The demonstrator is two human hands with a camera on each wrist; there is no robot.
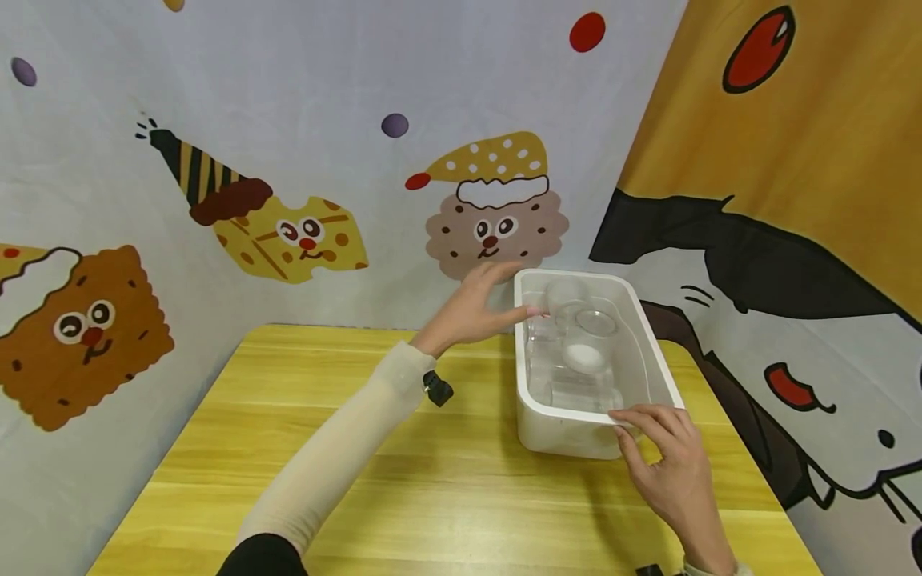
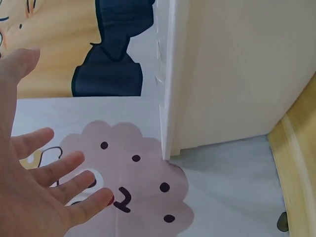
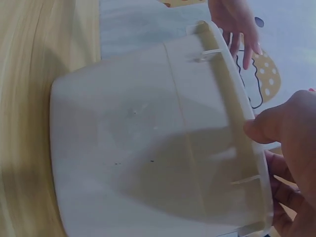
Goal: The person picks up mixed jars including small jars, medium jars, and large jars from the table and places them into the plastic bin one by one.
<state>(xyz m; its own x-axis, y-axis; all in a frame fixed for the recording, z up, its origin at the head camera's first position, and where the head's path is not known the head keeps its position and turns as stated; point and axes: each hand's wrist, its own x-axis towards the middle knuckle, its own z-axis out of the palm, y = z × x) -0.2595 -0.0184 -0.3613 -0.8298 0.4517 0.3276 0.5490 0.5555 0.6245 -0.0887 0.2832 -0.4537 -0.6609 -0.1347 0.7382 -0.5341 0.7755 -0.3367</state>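
A white plastic bin (image 1: 565, 436) stands on the wooden table, right of the middle in the head view. Inside lie several clear containers (image 1: 576, 392), round and see-through, and a white rounded piece (image 1: 584, 358). My left hand (image 1: 471, 308) is above the bin's left side with its fingers spread, holding nothing; in the left wrist view this hand (image 2: 39, 192) is apart from the bin wall (image 2: 237, 74). At the near right corner my right hand (image 1: 670, 460) grips the rim. The right wrist view puts its thumb (image 3: 261, 126) outside the rim and fingers inside.
The wooden table (image 1: 346, 480) stretches left and front of the bin. Behind it hangs a printed cloth (image 1: 324, 96) with cartoon figures, close to the bin's far end. More printed cloth (image 1: 792, 280) rises along the right side.
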